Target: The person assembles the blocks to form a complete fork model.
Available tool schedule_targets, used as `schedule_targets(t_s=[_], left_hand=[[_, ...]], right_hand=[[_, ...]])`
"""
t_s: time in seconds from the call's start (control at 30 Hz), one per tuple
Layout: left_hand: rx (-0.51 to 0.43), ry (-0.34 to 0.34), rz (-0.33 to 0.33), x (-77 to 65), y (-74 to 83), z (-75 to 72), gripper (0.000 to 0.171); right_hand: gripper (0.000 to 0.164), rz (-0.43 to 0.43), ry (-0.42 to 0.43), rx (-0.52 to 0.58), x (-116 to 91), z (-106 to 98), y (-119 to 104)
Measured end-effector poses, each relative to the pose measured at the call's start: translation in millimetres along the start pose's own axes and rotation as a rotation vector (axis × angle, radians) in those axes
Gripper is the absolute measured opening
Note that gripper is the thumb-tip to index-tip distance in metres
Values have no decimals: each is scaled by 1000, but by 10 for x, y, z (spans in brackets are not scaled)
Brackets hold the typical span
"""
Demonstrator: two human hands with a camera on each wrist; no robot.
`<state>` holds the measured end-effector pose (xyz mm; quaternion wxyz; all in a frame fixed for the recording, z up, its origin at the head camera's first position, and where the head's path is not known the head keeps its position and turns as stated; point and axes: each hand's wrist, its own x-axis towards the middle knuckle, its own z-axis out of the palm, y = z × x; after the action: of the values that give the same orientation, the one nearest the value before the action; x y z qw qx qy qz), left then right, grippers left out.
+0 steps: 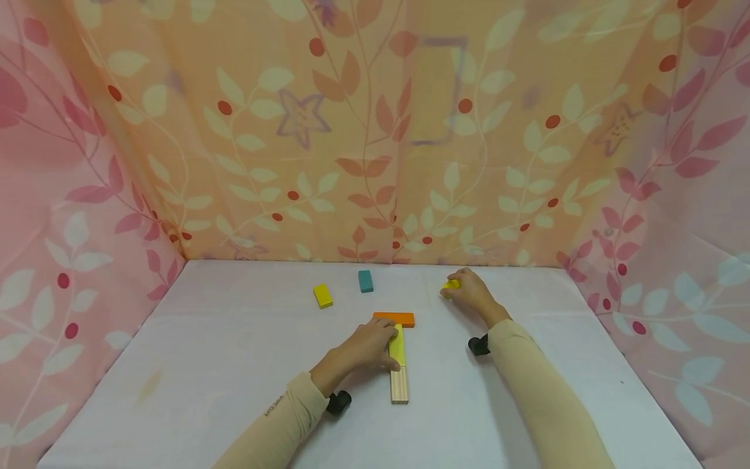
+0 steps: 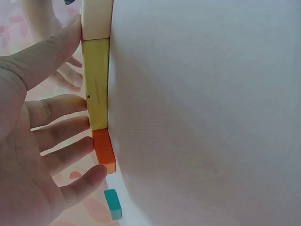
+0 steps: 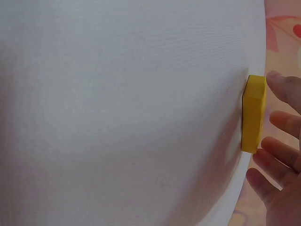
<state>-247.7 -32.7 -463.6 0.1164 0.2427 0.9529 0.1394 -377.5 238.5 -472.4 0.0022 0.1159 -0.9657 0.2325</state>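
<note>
My left hand lies beside a line of blocks, fingers nearly straight. In the left wrist view its fingertips touch the side of a yellow block and an orange block. Its thumb is at the seam where the yellow block meets a plain wood block. The orange block lies crosswise at the far end, making a T. Farther back on the right, my right hand holds another yellow block at the tabletop, with the thumb at one end and fingertips at the other.
A third yellow block and a teal block lie apart toward the back of the white table. A patterned curtain rises behind the table's back edge and along both sides.
</note>
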Motion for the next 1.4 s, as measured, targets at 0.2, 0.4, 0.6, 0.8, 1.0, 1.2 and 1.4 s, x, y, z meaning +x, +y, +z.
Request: schedule_targets(t_s=[0.2,0.4,0.6,0.8,1.0,1.2,1.4], left_hand=[[-8,-3,-7,-8,13,-10,70],[-1,1,-2,-8,4,0,70],[-9,8,15,-15,-1,5,70],[-18,-2,-5,-14,2,-1,70],[0,-4,-15,0,-9,-3,70],[6,4,0,-2,-21,3,69],[2,10,17,-15,-16,3,70]], right_hand=[[53,16,-37,-26,9,-20,8],[51,4,-72,-28,44,-43,12],[52,49,-121,-16,60,-47,2],[52,65,-141,-60,79,-61,-33],[51,81,-144,-68,96,-68,-63],[53,93,-140,-61,94,-54,-71],[52,89,-126,-51,85,-48,-61]])
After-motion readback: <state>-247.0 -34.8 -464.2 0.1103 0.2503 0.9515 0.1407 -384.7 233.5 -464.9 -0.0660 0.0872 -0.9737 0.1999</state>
